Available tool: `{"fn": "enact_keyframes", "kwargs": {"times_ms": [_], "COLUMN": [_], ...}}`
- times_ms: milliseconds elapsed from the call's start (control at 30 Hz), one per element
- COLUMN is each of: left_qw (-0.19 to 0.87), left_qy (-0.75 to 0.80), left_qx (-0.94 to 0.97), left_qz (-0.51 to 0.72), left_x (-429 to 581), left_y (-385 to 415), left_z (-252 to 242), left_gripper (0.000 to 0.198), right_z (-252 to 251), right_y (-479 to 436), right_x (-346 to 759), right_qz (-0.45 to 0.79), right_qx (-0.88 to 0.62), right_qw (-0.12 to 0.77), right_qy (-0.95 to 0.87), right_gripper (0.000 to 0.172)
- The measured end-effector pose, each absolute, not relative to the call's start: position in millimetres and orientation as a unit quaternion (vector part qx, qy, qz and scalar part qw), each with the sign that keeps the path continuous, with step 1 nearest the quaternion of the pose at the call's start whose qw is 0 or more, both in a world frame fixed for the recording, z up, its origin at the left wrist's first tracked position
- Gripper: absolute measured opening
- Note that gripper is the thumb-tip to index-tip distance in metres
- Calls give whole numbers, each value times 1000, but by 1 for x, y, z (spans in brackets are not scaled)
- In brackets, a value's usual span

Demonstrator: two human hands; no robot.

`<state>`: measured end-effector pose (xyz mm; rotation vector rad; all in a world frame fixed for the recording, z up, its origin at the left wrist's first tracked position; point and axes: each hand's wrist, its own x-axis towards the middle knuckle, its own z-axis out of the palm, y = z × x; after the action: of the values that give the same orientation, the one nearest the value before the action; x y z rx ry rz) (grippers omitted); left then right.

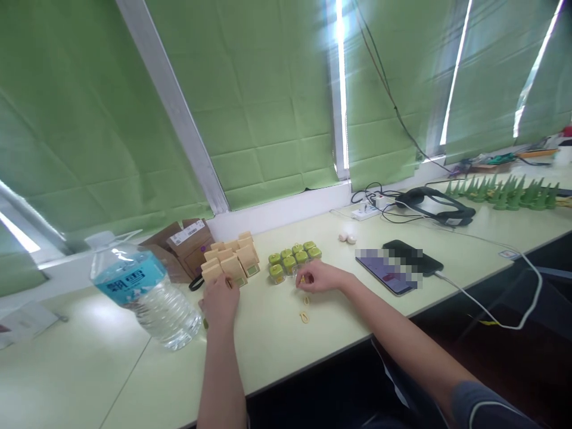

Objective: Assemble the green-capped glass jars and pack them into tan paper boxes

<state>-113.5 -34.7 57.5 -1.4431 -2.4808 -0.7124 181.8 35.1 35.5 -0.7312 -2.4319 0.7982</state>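
My left hand (220,302) is closed at the front of a group of beige upright pieces (231,266), its fingers curled; what it grips is mostly hidden. A bit of green shows beside its wrist. My right hand (322,277) pinches at the front right of several small clear boxes with green lids (289,262). A little yellow shows at its fingertips, but I cannot make out the held item. Small yellow cord loops (304,317) lie on the table just in front of my right hand.
A large water bottle (147,292) stands left, before a cardboard box (190,244). To the right lie two phones (413,256), a white cable (531,268), round pale pieces (347,238), a black headset (435,205) and green cones (512,192). The table edge (313,362) runs in front.
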Motion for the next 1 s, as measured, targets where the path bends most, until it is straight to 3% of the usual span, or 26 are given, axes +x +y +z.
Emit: {"fn": "enact_keyframes", "kwargs": {"times_ms": [233,400,533,633,833,1000], "left_qw": [3,-43,-47,-40,21,-17], "left_qy": [-831,-743,-661,-636,-684,-697], "left_qx": [-525,-619,-663,-683,-685,-702], "left_qz": [-183,-250,-349,-357,-249,-144], "left_x": [-101,-86,-81,-80,-82,-85], "left_y": [-28,-18,-14,-15,-25,-30], "left_z": [51,36,28,28,32,27], "left_gripper": [19,17,18,22,27,41], "right_z": [33,30,31,32,30,27], "right_y": [39,39,37,36,33,35], "right_x": [185,183,180,178,175,173], "right_qz": [327,361,350,344,311,289], "right_qx": [-282,-262,-260,-260,-248,-276], "right_qw": [134,112,125,141,245,307], "right_qy": [-892,-888,-891,-891,-884,-864], "right_gripper": [19,15,9,7,5,14]}}
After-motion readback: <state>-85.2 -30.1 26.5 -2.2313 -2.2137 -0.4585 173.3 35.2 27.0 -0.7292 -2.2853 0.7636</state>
